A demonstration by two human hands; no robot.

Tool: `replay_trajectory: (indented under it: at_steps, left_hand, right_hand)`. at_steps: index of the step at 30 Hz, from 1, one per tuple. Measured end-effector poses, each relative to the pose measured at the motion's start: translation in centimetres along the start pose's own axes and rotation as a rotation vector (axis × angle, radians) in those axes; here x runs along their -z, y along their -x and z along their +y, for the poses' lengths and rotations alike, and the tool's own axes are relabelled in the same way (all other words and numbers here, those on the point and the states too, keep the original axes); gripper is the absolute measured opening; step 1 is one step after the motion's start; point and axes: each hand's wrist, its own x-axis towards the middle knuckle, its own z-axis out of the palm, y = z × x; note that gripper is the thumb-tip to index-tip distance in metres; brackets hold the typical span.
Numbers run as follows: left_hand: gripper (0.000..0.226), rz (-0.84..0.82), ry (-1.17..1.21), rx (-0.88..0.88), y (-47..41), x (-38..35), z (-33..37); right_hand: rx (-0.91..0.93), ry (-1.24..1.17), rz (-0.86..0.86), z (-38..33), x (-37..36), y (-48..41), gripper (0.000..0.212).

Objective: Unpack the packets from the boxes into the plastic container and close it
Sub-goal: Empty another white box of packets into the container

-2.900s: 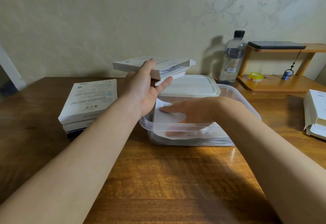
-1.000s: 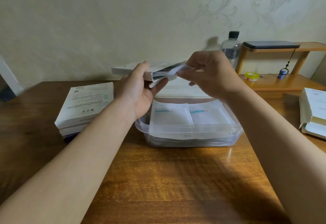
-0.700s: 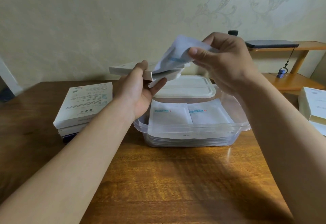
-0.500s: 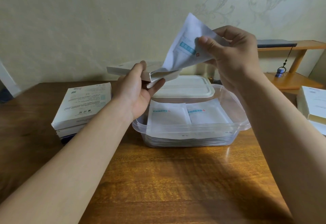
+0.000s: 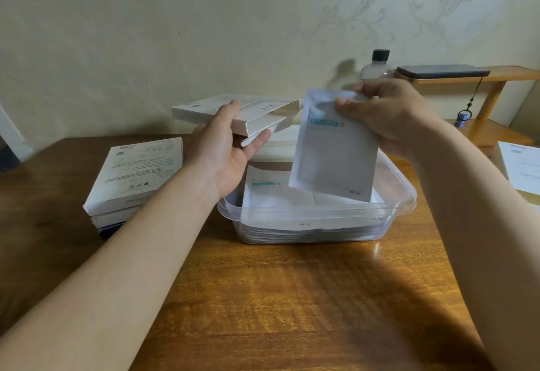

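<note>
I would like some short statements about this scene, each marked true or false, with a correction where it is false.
1. The right hand holds a white packet above the plastic container. True.
2. The left hand is empty. False: it holds an opened box.
3. The container already has packets in it. True.
4. The lid is closed on the container. False: it lies behind it, and the container is open.
5. The stack of boxes stands right of the container. False: it is on the left.

Wooden table (image 5: 292, 297) – plastic container (image 5: 315, 224), stacked boxes (image 5: 131, 183) on it.
</note>
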Motion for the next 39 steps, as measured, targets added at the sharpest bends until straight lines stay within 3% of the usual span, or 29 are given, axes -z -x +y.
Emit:
replay_trajectory:
  at_steps: [4, 7, 13, 17, 21, 25, 27, 31, 39]
  left_hand:
    - [0.022, -0.006, -0.009, -0.003, 0.1, 0.1, 0.0]
    - [0.024, -0.010, -0.006, -0.003, 0.1, 0.0, 0.0]
    - [0.018, -0.011, -0.010, -0.006, 0.3, 0.0, 0.0]
    - [0.016, -0.021, -0.021, -0.005, 0.3, -0.1, 0.0]
    - [0.017, -0.020, -0.021, 0.000, 0.2, 0.0, 0.0]
    - [0.017, -0.023, -0.022, -0.001, 0.2, 0.0, 0.0]
    - [0.019, -0.025, -0.017, -0.002, 0.2, 0.0, -0.1]
    - [0.025, -0.032, -0.015, -0.002, 0.2, 0.0, -0.1]
    - [0.029, -0.049, -0.018, 0.004, 0.2, 0.0, 0.0]
  right_hand:
    - [-0.110, 0.101, -0.082, 1.2, -0.1, -0.3, 0.012]
    - [-0.123, 0.332, -0.116, 1.8, -0.2, -0.1, 0.009]
    - [0.062, 1.023, -0.187, 1.5, -1.2, 0.3, 0.019]
    - [0.182, 1.307, -0.163, 1.4, -2.0, 0.8, 0.022]
    - [0.169, 1.405, -0.269, 0.1, -3.2, 2.1, 0.016]
    - [0.001, 1.427, -0.603, -0.9, -4.2, 3.1, 0.075]
    - [-0.031, 1.476, -0.740, -0.7, -4.5, 3.0, 0.086]
    - [-0.083, 1.575, -0.844, -0.1, -4.3, 2.7, 0.081]
    - [-0.102, 1.603, -0.844, -0.2, -3.8, 2.8, 0.074]
